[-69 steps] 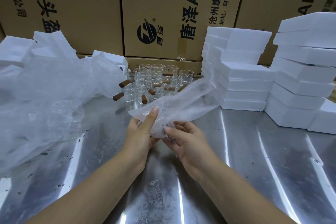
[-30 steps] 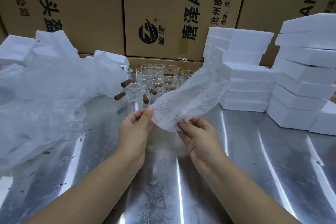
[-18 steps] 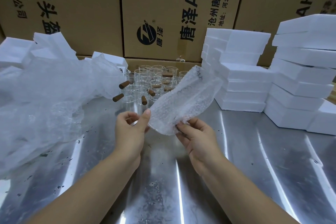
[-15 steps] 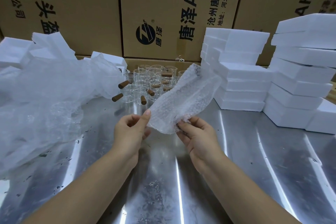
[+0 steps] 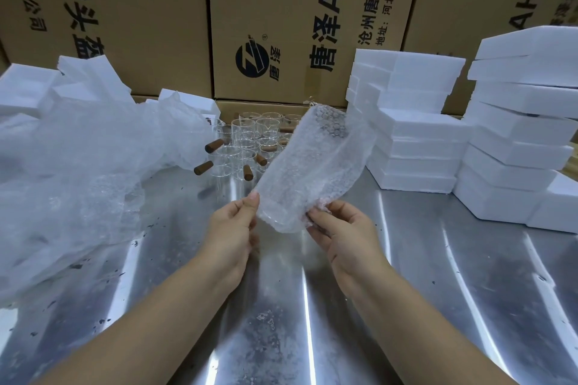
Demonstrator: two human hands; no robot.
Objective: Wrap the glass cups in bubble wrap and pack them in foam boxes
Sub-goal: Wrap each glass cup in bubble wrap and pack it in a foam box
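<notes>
A bubble wrap sheet [image 5: 312, 166] stands up in the air above the steel table [image 5: 438, 291], held by its lower end. My left hand [image 5: 233, 228] pinches its lower left corner and my right hand [image 5: 342, 230] pinches its lower right corner. Behind the sheet, several clear glass cups [image 5: 247, 141] with brown wooden handles stand grouped at the back of the table; the sheet hides the right ones. White foam boxes [image 5: 416, 134] are stacked at the right, and a second, taller foam stack [image 5: 519, 141] rises beside them.
A large heap of bubble wrap [image 5: 78, 172] covers the table's left side, with more white foam pieces [image 5: 34, 87] behind it. Brown cardboard cartons [image 5: 281, 15] form a wall along the back edge.
The bubble wrap sheet has been unfolded and swung from lying out to the right to standing more upright. Both hands have moved apart to its lower corners.
</notes>
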